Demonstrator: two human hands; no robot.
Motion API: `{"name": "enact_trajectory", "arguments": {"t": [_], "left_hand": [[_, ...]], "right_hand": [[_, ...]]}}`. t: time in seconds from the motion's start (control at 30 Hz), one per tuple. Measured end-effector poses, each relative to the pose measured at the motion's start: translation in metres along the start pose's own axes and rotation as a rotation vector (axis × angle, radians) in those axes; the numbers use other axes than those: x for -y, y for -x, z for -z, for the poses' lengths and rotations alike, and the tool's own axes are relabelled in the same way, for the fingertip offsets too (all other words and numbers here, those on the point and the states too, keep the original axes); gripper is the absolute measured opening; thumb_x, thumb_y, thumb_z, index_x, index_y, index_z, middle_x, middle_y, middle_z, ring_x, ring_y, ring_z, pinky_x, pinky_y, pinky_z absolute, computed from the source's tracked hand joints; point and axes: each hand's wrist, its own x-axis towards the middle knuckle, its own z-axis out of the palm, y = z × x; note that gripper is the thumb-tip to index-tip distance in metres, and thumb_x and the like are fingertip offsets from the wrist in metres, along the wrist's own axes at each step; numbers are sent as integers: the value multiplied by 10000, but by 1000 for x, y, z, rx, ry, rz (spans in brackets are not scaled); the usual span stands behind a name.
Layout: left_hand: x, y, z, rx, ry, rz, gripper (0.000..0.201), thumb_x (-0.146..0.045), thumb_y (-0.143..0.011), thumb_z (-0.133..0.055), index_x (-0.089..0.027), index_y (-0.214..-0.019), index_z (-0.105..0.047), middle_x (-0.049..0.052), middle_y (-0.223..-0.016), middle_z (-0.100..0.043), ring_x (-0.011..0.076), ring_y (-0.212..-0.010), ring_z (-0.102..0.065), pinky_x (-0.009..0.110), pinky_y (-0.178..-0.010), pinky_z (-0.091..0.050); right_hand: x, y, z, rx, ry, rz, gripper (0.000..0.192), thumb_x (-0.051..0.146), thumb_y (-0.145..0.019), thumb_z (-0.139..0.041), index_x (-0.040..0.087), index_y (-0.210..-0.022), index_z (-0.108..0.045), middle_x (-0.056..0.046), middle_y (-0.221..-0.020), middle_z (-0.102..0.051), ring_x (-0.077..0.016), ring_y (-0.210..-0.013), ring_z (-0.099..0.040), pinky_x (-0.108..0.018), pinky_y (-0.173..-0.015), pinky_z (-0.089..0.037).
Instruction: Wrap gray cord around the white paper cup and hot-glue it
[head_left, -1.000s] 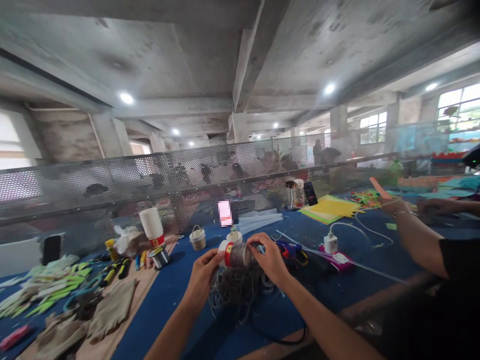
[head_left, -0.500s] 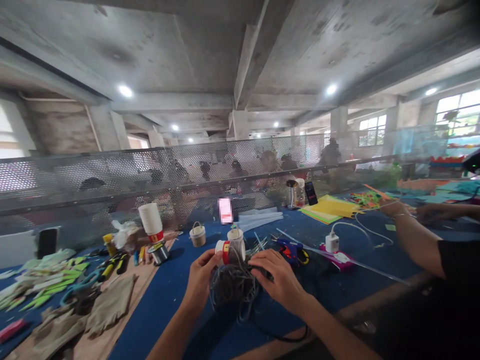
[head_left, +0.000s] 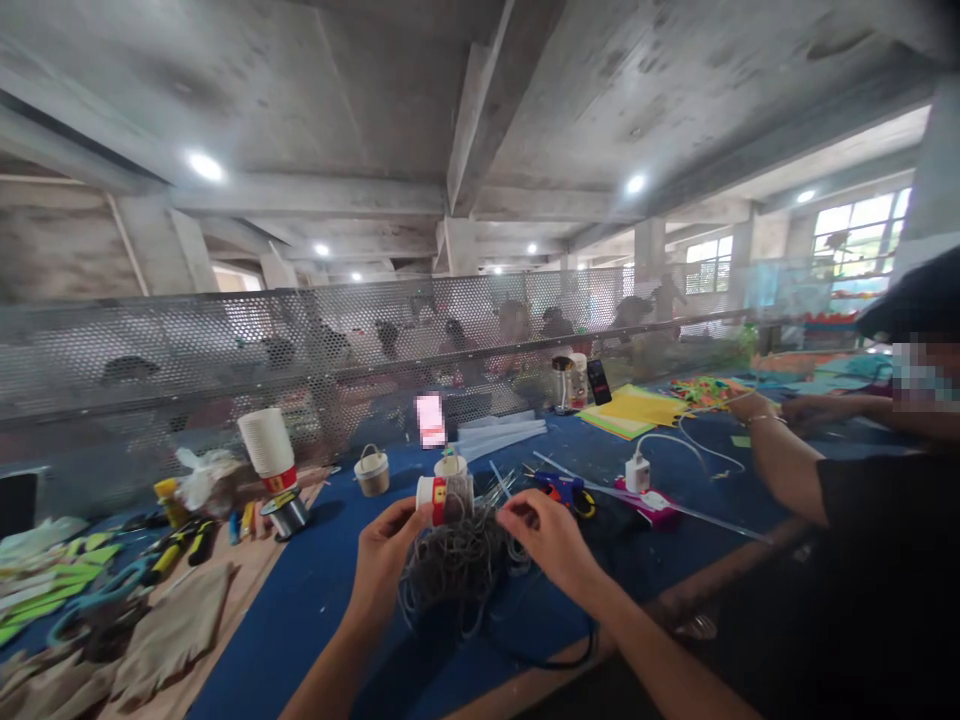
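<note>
left hand (head_left: 386,545) grips small cup (head_left: 433,497), middle of frame. right hand (head_left: 544,535) pinches grey string (head_left: 457,565). part wrapped, big loose tangle left.

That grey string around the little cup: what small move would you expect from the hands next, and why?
Probably another turn of string around the cup. The left hand grips the small cup on its side, already partly wrapped, while the right hand pinches a strand beside it. A loose tangle of grey string hangs below, so plenty seems left to wind.
</note>
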Motion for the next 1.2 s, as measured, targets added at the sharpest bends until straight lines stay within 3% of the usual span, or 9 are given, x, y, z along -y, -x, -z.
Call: {"name": "enact_trajectory", "arguments": {"t": [0.17, 0.3, 0.53, 1.0, 1.2], "left_hand": [[1, 0, 2, -5, -13, -35, 252, -362, -740, -740, -160, -889, -755, 34, -826, -747, 186, -772, -634, 243, -728, -472], [4, -2, 4, -19, -7, -45, 255, -353, -734, -745, -155, -894, -752, 37, -829, -745, 190, -780, -633, 251, -736, -470], [1, -1, 2, -9, 10, -25, 277, -353, -729, -744, -149, -916, -751, 53, -867, -752, 211, -808, -645, 277, -763, -479], [6, -3, 2, -47, 125, 6, 311, -370, -710, -770, -144, -922, -743, 53, -827, -745, 188, -765, -652, 272, -745, -490], [4, -2, 1, -83, 77, 46, 373, -417, -684, -778, -139, -929, -738, 50, -805, -743, 191, -721, -651, 262, -662, -496]], "right_hand": [[38, -8, -39, -124, 183, 134, 174, 314, -819, -699, 220, -921, -594, -15, -897, -632, -174, -772, -605, -282, -727, -464], [46, -16, -45, -173, 321, 243, 71, 251, -861, -648, 236, -905, -594, -18, -908, -618, -206, -886, -588, -334, -824, -419], [42, -16, -49, -168, 393, 310, 62, 178, -869, -589, 222, -825, -581, -7, -839, -599, -184, -838, -572, -333, -825, -379], [36, -3, -35, -8, 384, 378, 58, 174, -893, -582, 227, -884, -606, -12, -896, -636, -183, -880, -583, -326, -830, -382], [2, 9, 4, -139, 368, 183, 111, 215, -921, -523, 228, -931, -633, -26, -897, -649, -187, -871, -603, -309, -832, -423]]}}
